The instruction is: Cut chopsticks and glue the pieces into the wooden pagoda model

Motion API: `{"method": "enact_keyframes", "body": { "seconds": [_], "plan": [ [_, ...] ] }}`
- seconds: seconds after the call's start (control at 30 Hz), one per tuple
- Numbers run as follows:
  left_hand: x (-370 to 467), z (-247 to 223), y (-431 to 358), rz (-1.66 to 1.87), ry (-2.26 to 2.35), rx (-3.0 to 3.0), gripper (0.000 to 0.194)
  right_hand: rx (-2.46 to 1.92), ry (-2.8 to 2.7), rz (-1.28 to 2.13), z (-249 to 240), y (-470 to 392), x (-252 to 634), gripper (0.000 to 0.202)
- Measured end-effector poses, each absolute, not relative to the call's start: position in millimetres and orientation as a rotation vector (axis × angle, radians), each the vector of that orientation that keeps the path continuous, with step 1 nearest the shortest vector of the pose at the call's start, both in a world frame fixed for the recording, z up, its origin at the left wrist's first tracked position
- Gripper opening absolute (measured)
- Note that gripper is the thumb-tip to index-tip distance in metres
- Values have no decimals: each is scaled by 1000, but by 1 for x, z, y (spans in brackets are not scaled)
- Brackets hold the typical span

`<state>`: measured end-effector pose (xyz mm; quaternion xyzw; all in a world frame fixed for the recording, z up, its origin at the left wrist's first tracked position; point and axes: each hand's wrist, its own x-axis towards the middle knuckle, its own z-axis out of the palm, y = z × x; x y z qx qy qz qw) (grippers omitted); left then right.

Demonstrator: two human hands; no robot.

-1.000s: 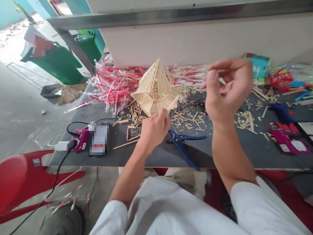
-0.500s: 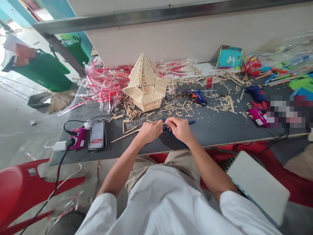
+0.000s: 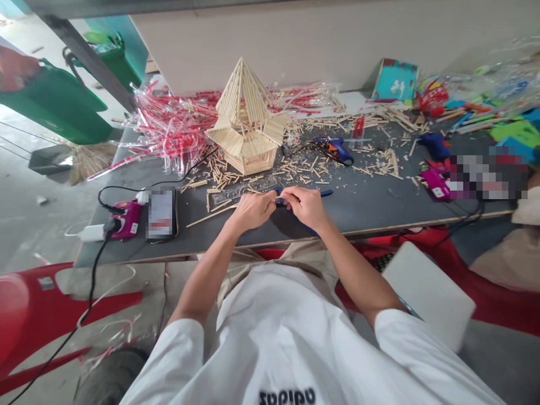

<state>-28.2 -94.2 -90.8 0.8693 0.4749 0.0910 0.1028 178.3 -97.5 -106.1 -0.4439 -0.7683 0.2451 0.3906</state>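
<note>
My left hand (image 3: 254,209) and my right hand (image 3: 304,206) meet over the front of the grey table. Both are closed, fingertips pinched on a short pale wooden stick (image 3: 279,199) that shows in the small gap between them. Most of it is hidden by the fingers. Under and beside my right hand lies a dark blue item (image 3: 326,193), largely covered, so its kind is unclear. A clear ruler (image 3: 223,194) and a long thin stick (image 3: 206,217) lie by my left hand. Just beyond the hands stands a pagoda-like model of wooden sticks (image 3: 247,140).
Cut stick pieces (image 3: 304,175) are strewn around the model. Behind are red-and-clear plastic wrappers (image 3: 169,132). A blue glue gun (image 3: 340,151) lies right of the model, another (image 3: 435,146) farther right. At left are a phone (image 3: 161,214) and a purple power adapter (image 3: 126,218) with cords.
The whole view has shifted, so the table appears higher in the picture. My hands stay together at the same spot on the table, with only slight finger movement.
</note>
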Motion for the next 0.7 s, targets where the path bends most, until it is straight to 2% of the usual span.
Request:
{"method": "enact_keyframes", "body": {
  "seconds": [0.37,0.4,0.5,0.57,0.63,0.7],
  "plan": [
    [-39,-93,-96,346,1400,2520,37,-1205,-1959,757,-109,-92,190,49],
    [-40,-94,-96,367,1389,2503,36,-1244,-1987,741,-108,-95,198,57],
    [-44,-96,-94,477,1331,2405,34,-1512,-2217,625,-107,-108,222,101],
    [-44,-96,-94,535,1290,2344,37,-1642,-2385,485,-108,-117,231,112],
    [-43,-96,-94,561,1271,2298,38,-1674,-2465,320,-109,-125,230,107],
    [-42,-95,-94,578,1264,2247,38,-1697,-2496,185,-107,-131,223,90]
  ]
}}
